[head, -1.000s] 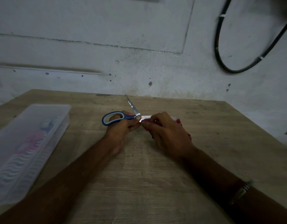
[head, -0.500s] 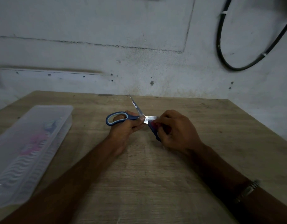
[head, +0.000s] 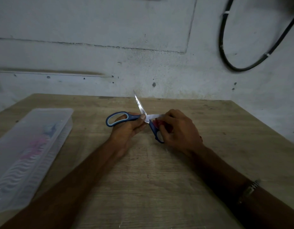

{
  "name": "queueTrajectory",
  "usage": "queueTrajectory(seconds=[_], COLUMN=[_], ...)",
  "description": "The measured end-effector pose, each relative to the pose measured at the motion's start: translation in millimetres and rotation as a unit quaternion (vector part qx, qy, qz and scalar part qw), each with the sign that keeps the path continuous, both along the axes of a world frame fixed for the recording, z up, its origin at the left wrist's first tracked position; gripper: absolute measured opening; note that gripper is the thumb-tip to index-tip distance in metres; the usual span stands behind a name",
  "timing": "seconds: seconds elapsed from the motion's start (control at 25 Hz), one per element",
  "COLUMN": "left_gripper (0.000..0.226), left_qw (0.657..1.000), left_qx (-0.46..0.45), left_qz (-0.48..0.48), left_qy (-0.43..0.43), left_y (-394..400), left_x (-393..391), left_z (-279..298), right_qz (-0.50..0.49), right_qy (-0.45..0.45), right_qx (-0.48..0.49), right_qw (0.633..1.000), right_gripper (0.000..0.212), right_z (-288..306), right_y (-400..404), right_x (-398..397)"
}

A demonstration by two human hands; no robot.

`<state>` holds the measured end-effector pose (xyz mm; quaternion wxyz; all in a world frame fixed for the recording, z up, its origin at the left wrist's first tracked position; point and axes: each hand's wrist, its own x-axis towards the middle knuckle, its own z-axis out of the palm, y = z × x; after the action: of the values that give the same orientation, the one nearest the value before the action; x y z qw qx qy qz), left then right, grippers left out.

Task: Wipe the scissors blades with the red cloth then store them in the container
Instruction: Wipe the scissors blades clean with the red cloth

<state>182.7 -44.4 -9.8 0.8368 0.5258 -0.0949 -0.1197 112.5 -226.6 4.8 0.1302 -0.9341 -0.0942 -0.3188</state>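
So the right hand [head: 179, 129] has slid its pinched red cloth [head: 157, 123] back out along the blade while the left hand [head: 129, 128] grips the scissors [head: 116, 119], so it's still wiping and the container [head: 27, 146] waits.

No legible text anywhere. My scissors [head: 126, 117] carry no brand mark I can make out, blades or handles. The container [head: 27, 146] shows only blurred pink and blue shapes through its wall, nothing readable. Wall and bench [head: 159, 179]: stains and scuffs, no signs.
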Motion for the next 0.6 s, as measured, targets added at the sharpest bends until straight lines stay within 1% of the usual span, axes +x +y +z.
queueTrajectory(seconds=[0.12, 0.2, 0.32, 0.4, 0.52, 0.6], left_gripper=[0.005, 0.007, 0.009, 0.006, 0.009, 0.006], left_qw=[1.000, 1.000, 1.000, 1.000, 1.000, 1.000], left_qx=[-0.003, -0.002, 0.008, 0.011, 0.013, 0.010], left_qz=[0.000, -0.005, -0.001, -0.006, 0.002, 0.009], left_qy=[0.000, -0.005, -0.020, -0.024, -0.021, -0.015], left_y=[0, 0, 1, 1, 1, 1], left_x=[-1, -1, 0, -2, -2, -2], left_z=[-1, -1, -1, 0, 0, 1], right_qz=[0.040, 0.048, 0.031, 0.005, -0.065, -0.095], right_qy=[-0.069, -0.066, -0.061, -0.065, -0.072, -0.076], right_qx=[0.077, 0.121, 0.175, 0.186, 0.222, 0.243], right_qw=[0.994, 0.989, 0.982, 0.980, 0.970, 0.962], right_gripper=[0.026, 0.022, 0.016, 0.013, 0.007, 0.008], right_z=[6, 5, 0, -4, -7, -7], right_y=[11, 16, 16, 12, -4, -9], right_x=[3, 6, 10, 11, 17, 18])
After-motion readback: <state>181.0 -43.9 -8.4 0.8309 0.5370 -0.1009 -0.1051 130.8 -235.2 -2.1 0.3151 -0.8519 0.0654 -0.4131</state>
